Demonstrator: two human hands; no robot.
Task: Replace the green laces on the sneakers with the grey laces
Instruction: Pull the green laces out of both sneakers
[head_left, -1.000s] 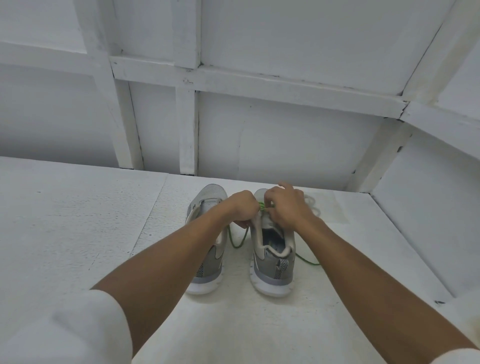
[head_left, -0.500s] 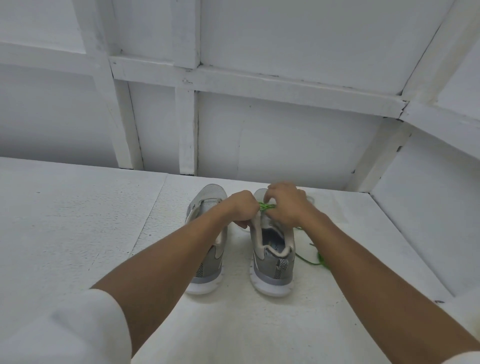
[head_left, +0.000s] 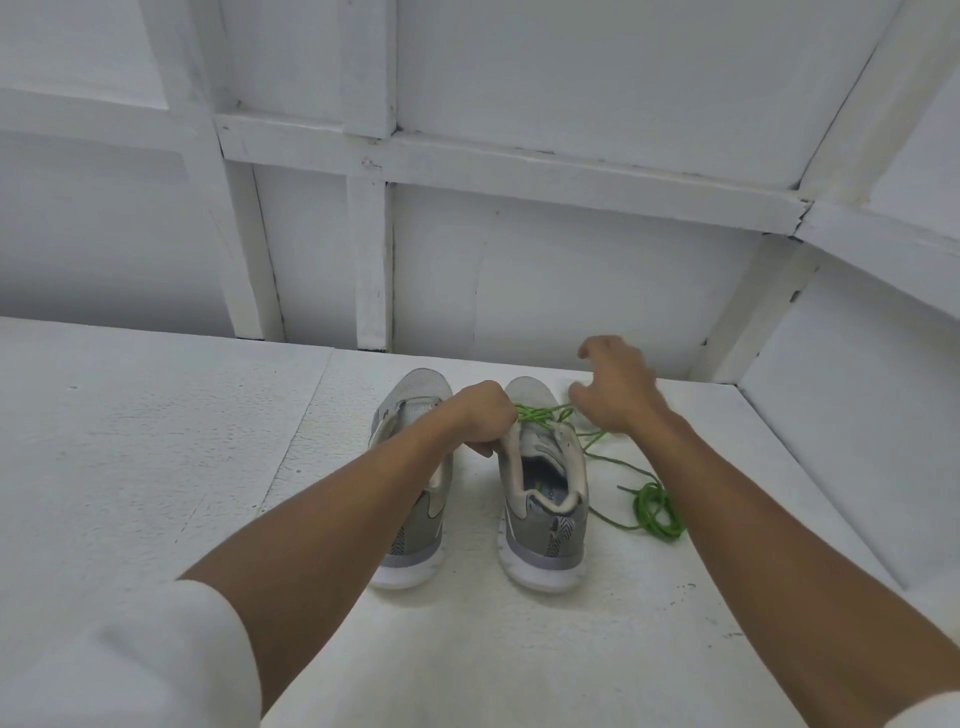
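**Left hand holds the right sneaker, green lace half out**

A white panelled wall (head_left: 571, 270) rises behind the right sneaker (head_left: 545, 530). That sneaker stands on a rough white table (head_left: 156, 467) that spreads out from it on every side. Both bare forearms reach in from the near side of the sneaker, each coming out of a white sleeve (head_left: 119, 660).

The right sneaker is grey with a white sole, upright, heel toward the person and toe toward the wall. The left sneaker (head_left: 415, 525) is its match. It stands just to the left of it, parallel and not touching, and the left forearm partly covers it.

The left hand (head_left: 480, 415) sits at the sneaker's left collar edge, its fingers clenched round that edge. The lace comes out of the fist there, but whether the hand also pinches it cannot be told. The right hand (head_left: 618, 395) hovers above and to the right of the sneaker's toe. It is blurred, its fingers are spread and loosely bent, and it grasps nothing that shows.

The green lace (head_left: 654, 512) crosses the sneaker's top eyelets in a few loose turns from the left fist toward the right thumb. From there it trails down the sneaker's right side and ends in a small coil on the table, near the right of the heel and beside the right forearm.
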